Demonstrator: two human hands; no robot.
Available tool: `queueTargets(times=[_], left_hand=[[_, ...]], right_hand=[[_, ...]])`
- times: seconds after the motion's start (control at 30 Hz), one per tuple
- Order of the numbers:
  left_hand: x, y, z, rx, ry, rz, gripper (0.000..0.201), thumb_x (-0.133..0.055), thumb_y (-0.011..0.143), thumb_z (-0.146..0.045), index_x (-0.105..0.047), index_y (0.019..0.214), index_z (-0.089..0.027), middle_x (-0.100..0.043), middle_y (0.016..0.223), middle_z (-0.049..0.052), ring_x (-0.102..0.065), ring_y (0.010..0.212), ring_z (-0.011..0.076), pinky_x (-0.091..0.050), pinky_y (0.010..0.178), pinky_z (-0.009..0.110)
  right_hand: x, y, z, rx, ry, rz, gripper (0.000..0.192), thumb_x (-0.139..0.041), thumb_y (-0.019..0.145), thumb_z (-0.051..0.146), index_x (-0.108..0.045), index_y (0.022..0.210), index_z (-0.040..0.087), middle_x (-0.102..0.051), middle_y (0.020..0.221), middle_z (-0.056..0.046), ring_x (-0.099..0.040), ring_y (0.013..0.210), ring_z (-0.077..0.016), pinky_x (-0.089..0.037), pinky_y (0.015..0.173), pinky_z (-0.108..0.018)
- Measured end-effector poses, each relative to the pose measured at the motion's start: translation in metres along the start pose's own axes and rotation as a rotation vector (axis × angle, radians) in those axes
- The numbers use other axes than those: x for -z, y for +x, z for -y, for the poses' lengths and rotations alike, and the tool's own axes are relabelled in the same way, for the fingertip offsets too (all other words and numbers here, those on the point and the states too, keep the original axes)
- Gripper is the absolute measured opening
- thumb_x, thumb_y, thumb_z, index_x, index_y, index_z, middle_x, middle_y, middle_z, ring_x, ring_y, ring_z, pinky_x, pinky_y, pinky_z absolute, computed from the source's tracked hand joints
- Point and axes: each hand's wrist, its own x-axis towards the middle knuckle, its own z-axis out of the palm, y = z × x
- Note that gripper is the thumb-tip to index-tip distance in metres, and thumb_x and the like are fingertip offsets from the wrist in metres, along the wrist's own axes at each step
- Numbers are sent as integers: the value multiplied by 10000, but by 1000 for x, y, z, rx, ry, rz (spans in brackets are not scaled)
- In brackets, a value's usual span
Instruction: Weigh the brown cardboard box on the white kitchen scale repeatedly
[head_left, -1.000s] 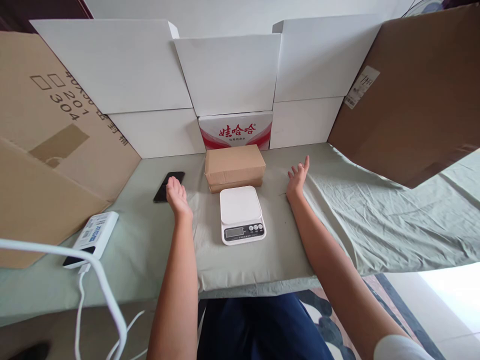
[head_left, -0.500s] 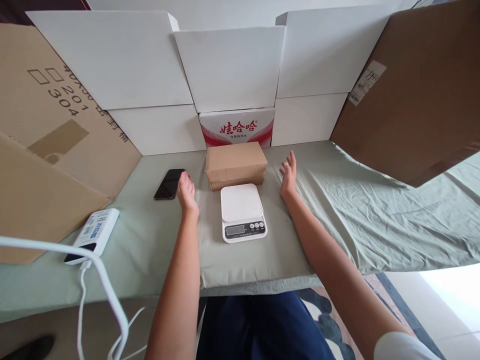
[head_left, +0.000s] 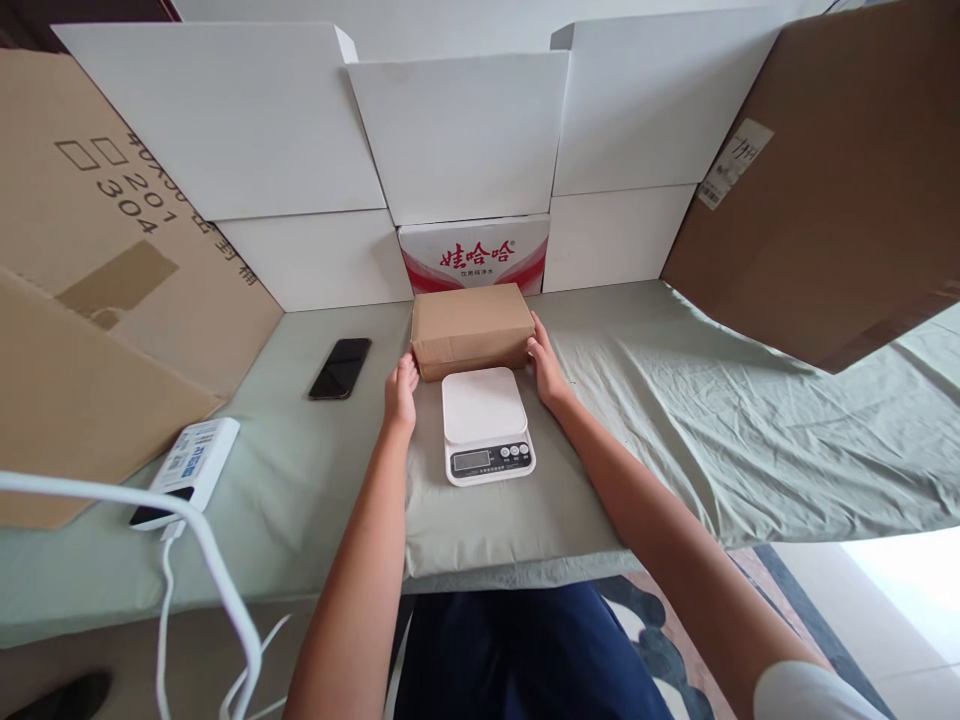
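Brown parcel point(head_left: 470, 326) on worktop point(head_left: 300, 470) behind white scale point(head_left: 484, 422); left hand point(head_left: 401, 388) and right hand point(head_left: 545, 366) press its ends, fingers open, flat against it.

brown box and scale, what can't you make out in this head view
- Scale display: too small to read.
- Brown box front bottom edge: hidden behind the scale.
- Left hand and right hand fingertips: whether they grip or only touch the box ends is unclear.
- Phone screen: dark, nothing legible.
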Motion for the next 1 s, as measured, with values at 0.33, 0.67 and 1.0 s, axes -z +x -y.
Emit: queueTargets(times=[0.33, 0.67, 1.0], left_hand=[[23, -94, -32, -266, -29, 10, 812, -523, 865, -761, -627, 1418, -175, -590, 1474, 196, -470, 1445, 359, -368, 1195, 500], [37, -127, -19, -193, -6, 52, 813, -499, 878, -760, -615, 1431, -175, -576, 1485, 201, -470, 1442, 370, -369, 1194, 531], [34, -132, -22, -204, 12, 57, 814, -485, 886, -756, -621, 1423, -159, -588, 1472, 207, -515, 1410, 367, -377, 1190, 527]], right_hand=[[3, -78, 47, 198, -175, 14, 825, -490, 940, 683, -136, 1629, 397, -153, 1734, 15, -158, 1609, -316, -228, 1305, -550], [11, -110, 41, 161, -155, 18, 720, -449, 973, 646, -195, 1606, 414, -239, 1695, -10, -248, 1576, -326, -307, 1259, -575], [10, -109, 41, 149, -137, -11, 680, -443, 974, 637, -247, 1584, 407, -289, 1673, -20, -311, 1541, -317, -337, 1232, -569]])
